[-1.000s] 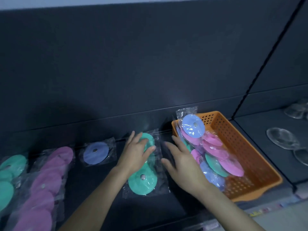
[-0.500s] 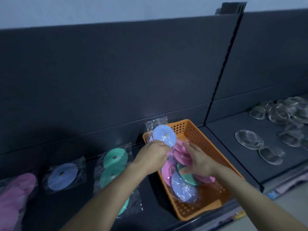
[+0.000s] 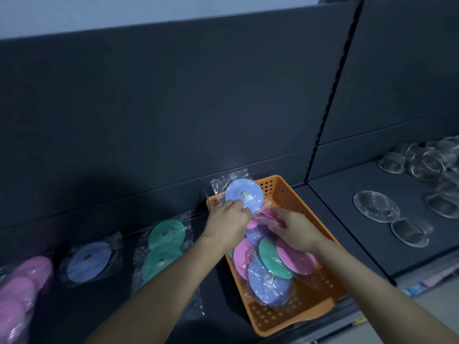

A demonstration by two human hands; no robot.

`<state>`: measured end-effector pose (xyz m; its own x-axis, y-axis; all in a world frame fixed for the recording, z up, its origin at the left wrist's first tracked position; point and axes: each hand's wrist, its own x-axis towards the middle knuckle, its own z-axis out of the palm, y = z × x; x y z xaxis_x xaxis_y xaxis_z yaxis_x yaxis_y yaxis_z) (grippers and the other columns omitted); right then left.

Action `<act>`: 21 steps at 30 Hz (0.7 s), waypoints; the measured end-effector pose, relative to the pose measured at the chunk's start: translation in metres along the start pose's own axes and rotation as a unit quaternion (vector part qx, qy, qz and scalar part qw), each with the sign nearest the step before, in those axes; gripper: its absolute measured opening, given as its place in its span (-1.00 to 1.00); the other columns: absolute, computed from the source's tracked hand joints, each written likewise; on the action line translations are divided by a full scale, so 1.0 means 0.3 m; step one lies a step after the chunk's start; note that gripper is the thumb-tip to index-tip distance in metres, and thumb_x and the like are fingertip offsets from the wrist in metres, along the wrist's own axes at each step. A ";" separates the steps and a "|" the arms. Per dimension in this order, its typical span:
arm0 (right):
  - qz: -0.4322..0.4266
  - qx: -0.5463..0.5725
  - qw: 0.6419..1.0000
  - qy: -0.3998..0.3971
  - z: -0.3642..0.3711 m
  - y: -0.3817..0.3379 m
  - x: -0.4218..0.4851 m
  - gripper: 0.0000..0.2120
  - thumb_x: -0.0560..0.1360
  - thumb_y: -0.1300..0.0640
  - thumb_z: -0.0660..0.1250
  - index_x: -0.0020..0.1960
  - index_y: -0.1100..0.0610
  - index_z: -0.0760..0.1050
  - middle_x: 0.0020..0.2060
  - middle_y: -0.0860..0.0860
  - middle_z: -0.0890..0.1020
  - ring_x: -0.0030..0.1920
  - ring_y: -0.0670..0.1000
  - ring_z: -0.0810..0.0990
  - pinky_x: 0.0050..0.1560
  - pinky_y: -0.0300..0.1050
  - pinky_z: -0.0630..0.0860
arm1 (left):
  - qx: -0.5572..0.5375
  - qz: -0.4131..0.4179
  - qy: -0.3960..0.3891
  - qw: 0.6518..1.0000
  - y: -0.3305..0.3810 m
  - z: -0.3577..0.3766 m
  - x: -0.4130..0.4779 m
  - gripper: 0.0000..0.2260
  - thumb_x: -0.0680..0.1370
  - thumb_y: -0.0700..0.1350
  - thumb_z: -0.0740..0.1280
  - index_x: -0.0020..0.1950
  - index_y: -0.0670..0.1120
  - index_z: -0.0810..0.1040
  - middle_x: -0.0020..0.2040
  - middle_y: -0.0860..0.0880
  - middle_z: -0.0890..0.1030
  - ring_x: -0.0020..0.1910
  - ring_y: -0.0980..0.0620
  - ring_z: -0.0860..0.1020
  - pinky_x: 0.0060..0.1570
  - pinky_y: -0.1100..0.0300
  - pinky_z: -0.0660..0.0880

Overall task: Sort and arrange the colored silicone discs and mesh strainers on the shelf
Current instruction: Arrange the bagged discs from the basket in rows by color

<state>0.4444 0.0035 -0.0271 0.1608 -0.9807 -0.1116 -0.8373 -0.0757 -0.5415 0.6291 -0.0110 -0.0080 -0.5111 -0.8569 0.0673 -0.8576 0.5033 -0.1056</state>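
at the lower left edge of the frame a stack of pink discs (image 3: 22, 289) in clear wrap lies on the dark shelf (image 3: 347, 232). just right of it lies a lone blue disc (image 3: 89, 261) in its bag, then a row of overlapping green discs (image 3: 167, 234), also bagged. right of centre, the left hand (image 3: 226, 224) reaches over the back left corner of the orange basket (image 3: 278, 319) and pinches the lower edge of a raised blue disc (image 3: 244, 193), which stands up in crinkled wrap against the back panel. beside it, the right hand (image 3: 298, 229) curls its fingers on a wrapped pink disc (image 3: 270, 216) inside the basket. below the hands, mixed discs (image 3: 269, 284) in pink, green and blue lie heaped in the basket. at the right edge, clear mesh strainers (image 3: 376, 206) sit on the next shelf bay, well apart from the basket.
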 end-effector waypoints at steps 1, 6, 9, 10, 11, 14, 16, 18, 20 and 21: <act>-0.005 -0.003 1.000 0.015 -0.003 0.004 0.000 -0.77 0.56 0.05 0.25 0.19 0.07 0.48 -0.01 0.07 0.65 -0.03 0.09 0.59 -0.12 -0.13 0.40 | 0.002 0.002 0.009 1.000 -0.004 0.003 -0.001 -0.86 0.45 -0.29 0.24 -0.03 -0.19 0.51 -0.04 -0.14 0.52 -0.02 -0.16 0.50 -0.10 0.07 0.37; 0.005 -0.013 0.997 0.075 -0.012 0.008 0.007 -0.88 0.52 0.25 0.18 -0.15 0.11 0.45 -0.23 0.11 0.59 -0.25 0.11 0.48 -0.28 -0.09 0.28 | 0.008 0.029 0.036 0.999 -0.010 0.008 -0.009 -0.70 -0.01 -0.29 0.53 -0.43 -0.11 0.47 -0.45 -0.03 0.45 -0.49 -0.04 0.49 -0.53 0.30 0.21; 0.048 0.021 0.992 0.116 -0.027 0.009 0.004 -0.80 0.44 0.31 0.18 -0.32 0.14 0.28 -0.40 0.09 0.42 -0.35 0.13 0.35 -0.36 -0.05 0.15 | -0.064 0.021 0.122 0.990 -0.026 0.022 -0.013 -0.67 0.03 -0.29 0.59 -0.41 -0.12 0.48 -0.42 -0.03 0.46 -0.45 -0.05 0.50 -0.56 0.27 0.37; 0.065 0.046 0.988 0.130 -0.034 0.013 0.001 -0.81 0.43 0.32 0.19 -0.33 0.16 0.29 -0.43 0.07 0.40 -0.38 0.10 0.32 -0.39 -0.07 0.17 | -0.102 0.009 0.147 0.984 -0.035 0.021 -0.013 -0.69 0.11 -0.26 0.60 -0.38 -0.13 0.48 -0.38 -0.03 0.48 -0.40 -0.06 0.52 -0.52 0.23 0.44; 0.079 0.075 0.984 0.144 -0.042 0.017 -0.005 -0.83 0.43 0.32 0.20 -0.33 0.18 0.33 -0.45 0.05 0.41 -0.40 0.08 0.32 -0.42 -0.12 0.20 | -0.142 -0.008 0.170 0.975 -0.044 0.017 -0.012 -0.73 0.22 -0.22 0.59 -0.36 -0.14 0.49 -0.34 -0.04 0.50 -0.36 -0.07 0.53 -0.45 0.19 0.48; 0.112 0.176 0.961 0.181 -0.063 0.017 -0.025 -0.91 0.42 0.29 0.24 -0.23 0.25 0.49 -0.43 0.06 0.49 -0.40 0.06 0.40 -0.40 -0.11 0.29 | -0.265 -0.054 0.233 0.934 -0.064 -0.015 -0.015 -0.84 0.44 -0.17 0.45 -0.27 -0.16 0.51 -0.25 -0.04 0.53 -0.29 -0.03 0.52 -0.30 0.13 0.48; 0.124 0.240 0.941 0.201 -0.074 0.006 -0.041 -0.90 0.42 0.28 0.25 -0.24 0.23 0.52 -0.47 0.02 0.47 -0.45 0.02 0.39 -0.45 -0.15 0.28 | -0.304 -0.059 0.252 0.917 -0.064 -0.043 -0.024 -0.88 0.49 -0.16 0.40 -0.22 -0.16 0.53 -0.25 0.00 0.55 -0.30 0.02 0.51 -0.29 0.13 0.47; 0.128 0.294 0.921 0.223 -0.085 -0.009 -0.056 -0.89 0.43 0.29 0.24 -0.23 0.21 0.52 -0.47 0.02 0.47 -0.46 0.02 0.40 -0.48 -0.14 0.30 | -0.318 -0.068 0.264 0.908 -0.061 -0.062 -0.034 -0.89 0.52 -0.14 0.36 -0.18 -0.15 0.53 -0.29 0.00 0.58 -0.32 0.02 0.52 -0.33 0.12 0.46; 0.122 0.322 0.906 0.247 -0.097 -0.025 -0.071 -0.90 0.44 0.29 0.24 -0.19 0.23 0.53 -0.42 0.06 0.51 -0.43 0.05 0.44 -0.45 -0.07 0.39 | -0.317 -0.096 0.273 0.903 -0.062 -0.070 -0.044 -0.87 0.54 -0.13 0.34 -0.16 -0.16 0.52 -0.34 -0.01 0.58 -0.37 0.02 0.53 -0.39 0.12 0.44; 0.120 0.331 0.900 0.259 -0.102 -0.032 -0.077 -0.92 0.44 0.29 0.26 -0.17 0.24 0.53 -0.40 0.06 0.52 -0.41 0.05 0.45 -0.42 -0.03 0.43 | -0.329 -0.116 0.270 0.898 -0.063 -0.072 -0.049 -0.87 0.55 -0.13 0.33 -0.16 -0.16 0.51 -0.36 -0.01 0.57 -0.39 0.03 0.53 -0.41 0.13 0.44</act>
<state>0.4328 0.0213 0.0061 -0.3907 -0.9203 0.0190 -0.2943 0.1053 -0.9499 0.6516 -0.0054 0.0145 -0.1151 -0.8577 0.5011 -0.7017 0.4273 0.5702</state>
